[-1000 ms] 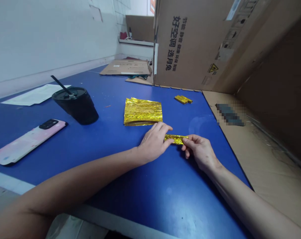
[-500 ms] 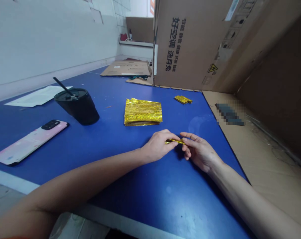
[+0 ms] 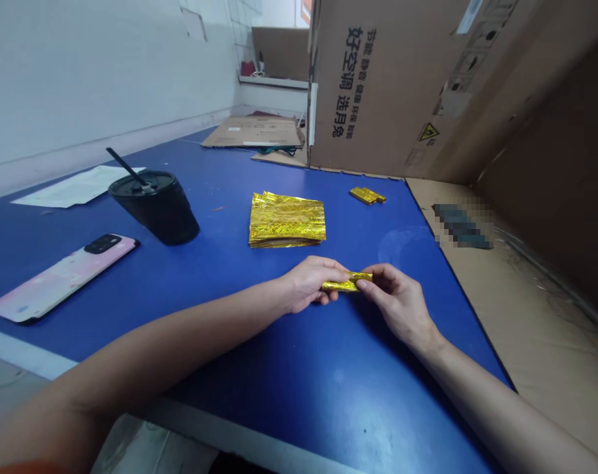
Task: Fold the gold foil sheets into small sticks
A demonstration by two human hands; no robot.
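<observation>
Currently I've got left hand (image 3: 313,284) and right hand (image 3: 402,303), both grips pinching 1 narrow folded shiny gold strip (image 3: 351,285) over the glossy blue surface (image 3: 299,375), near the rectangular gold sheet stack (image 3: 286,220).

A pale wall (image 3: 106,72) flanks a glossy blue table (image 3: 279,375) catching soft glare (image 3: 378,434); a narrow ledge (image 3: 274,82) spans the back.

Glittering, crinkled, foil-like metallic finish on the folded strip (image 3: 349,286), the stacked sheets (image 3: 288,217) and the small gold pieces (image 3: 365,195). The blue tabletop (image 3: 289,375) is smooth, softly glossy. The tumbler (image 3: 165,212) looks like satiny plastic, the phone back (image 3: 62,280) smooth; the carton (image 3: 392,79) is matt cardboard, the loose sheet (image 3: 72,187) paper.
</observation>
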